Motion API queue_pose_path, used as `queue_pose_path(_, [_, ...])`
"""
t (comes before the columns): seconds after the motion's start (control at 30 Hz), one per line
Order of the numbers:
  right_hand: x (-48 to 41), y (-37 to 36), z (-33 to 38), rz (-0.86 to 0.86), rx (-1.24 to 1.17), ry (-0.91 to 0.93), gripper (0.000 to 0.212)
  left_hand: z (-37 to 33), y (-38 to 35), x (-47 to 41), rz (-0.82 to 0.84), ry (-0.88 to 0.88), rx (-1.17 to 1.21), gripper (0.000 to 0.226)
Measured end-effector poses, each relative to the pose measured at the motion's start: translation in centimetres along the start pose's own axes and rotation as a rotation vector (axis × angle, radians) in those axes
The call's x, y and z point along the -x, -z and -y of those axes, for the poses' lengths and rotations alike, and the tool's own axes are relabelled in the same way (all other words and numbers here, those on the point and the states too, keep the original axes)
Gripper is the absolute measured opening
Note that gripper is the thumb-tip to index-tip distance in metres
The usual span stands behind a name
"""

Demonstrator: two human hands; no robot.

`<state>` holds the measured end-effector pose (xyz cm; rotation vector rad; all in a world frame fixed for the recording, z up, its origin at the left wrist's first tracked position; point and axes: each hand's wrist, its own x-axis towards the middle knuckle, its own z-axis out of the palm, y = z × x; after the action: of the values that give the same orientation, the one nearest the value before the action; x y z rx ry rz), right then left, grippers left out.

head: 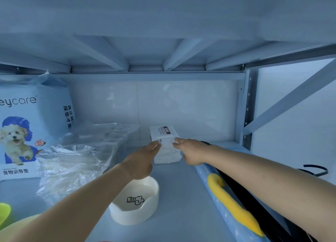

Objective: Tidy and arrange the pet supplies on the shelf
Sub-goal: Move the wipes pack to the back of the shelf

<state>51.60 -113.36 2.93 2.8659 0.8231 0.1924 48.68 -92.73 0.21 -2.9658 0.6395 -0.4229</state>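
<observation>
— Which step is this?

— Setting the white pack [164,143] in place, I'd say. It lies on the shelf [174,196] near the back wall, right of centre. The left hand [141,160] has its fingers against the pack's left side, the right hand [189,151] pinches the right side — both grasping it, arms stretched deep in.

— So what does the next move call for?

— Probably a nudge to square it against the back, then letting go without dragging it askew. The left forearm passes over the bowl [134,202], so pulling back wants some care.

— Count things for me.

— One white pack. One cream bowl with a little fishbone drawing, near the front. One big blue bag [27,127] with a puppy on it, standing at the left. One heap of crumpled clear plastic [76,158] between the bag and the hands — whether it's one sheet or more, I can't tell. One blue roll [234,221] with a yellow shape on it along the right edge, something black just beside it. Something green [4,213] and something pale yellow at the bottom left corner, both cut off.

— And the pack sits apart from the rest?

— Yes, clear of the bowl and the plastic.
</observation>
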Motion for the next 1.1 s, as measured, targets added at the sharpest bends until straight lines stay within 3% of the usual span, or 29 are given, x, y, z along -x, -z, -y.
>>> queue_pose_path(0.23, [-1.2, -0.2, 0.9, 0.002, -0.093, -0.035, 0.073, 0.9, 0.0, -0.6, 0.075, 0.068, 0.01, 0.079])
queue_pose_path(0.47, [-1.1, -0.9, 1.0, -0.06, -0.061, -0.036, 0.076, 1.3, -0.7, 0.5, 0.005, -0.003, -0.097, 0.07])
queue_pose_path(0.67, [-0.7, -1.0, 0.3, -0.02, -0.186, -0.016, 0.078, 0.6, -1.0, -0.1, 0.018, 0.1, 0.027, 0.076])
queue_pose_path(0.8, [-0.6, -1.4, 0.3, 0.007, -0.201, -0.043, 0.077, 0.6, -0.6, -0.9, 0.103, 0.073, 0.153, 0.078])
queue_pose_path(1.1, [-0.2, -0.9, -1.0, 0.084, -0.128, -0.112, 0.084, -0.9, -0.8, -2.2, 0.091, 0.056, 0.078, 0.079])
